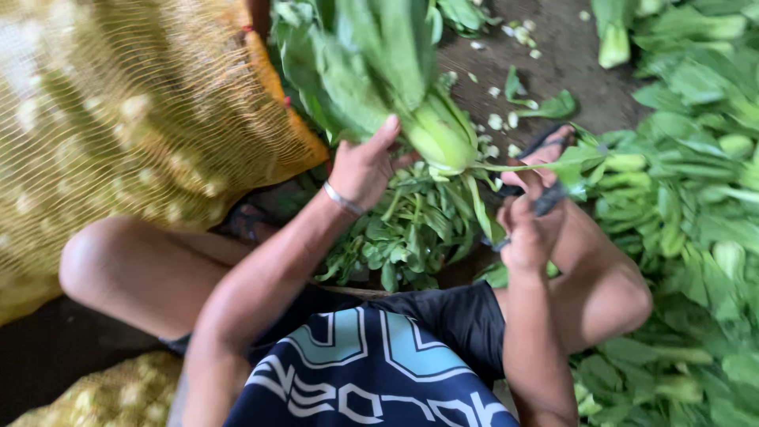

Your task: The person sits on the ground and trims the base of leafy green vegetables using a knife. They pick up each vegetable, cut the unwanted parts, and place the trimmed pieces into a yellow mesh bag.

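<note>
Nearest the lens, your dark shorts (371,372) with their pale blue and white pattern are filling the bottom of the view; you are sitting low with both knees spread.

Left hand (365,168): you are gripping a leafy green bunch (379,71) from its near side, thumb running up along the stalk, fingers wrapped behind and mostly hidden. A thin metal bracelet (342,198) is sitting on that wrist.

Bunch: its long axis is running from the pale cut base (443,142), at lower right beside your thumb, up and left into the broad leaves. The base is pointing toward your right hand, so the right is the nearer one to the stalk end, with a slim gap between them.

Right hand (531,228): you are holding it closed around something dark, possibly a small blade (549,198); blur is preventing a firm reading. A thin green stem (506,167) is stretching from the base toward it.

Outward: trimmed leaves (411,237) are lying between your knees, stacked greens (688,198) are piling at right, pale scraps (506,119) are dotting the dark ground, and a yellow mesh sack (126,119) is bulging at left.
</note>
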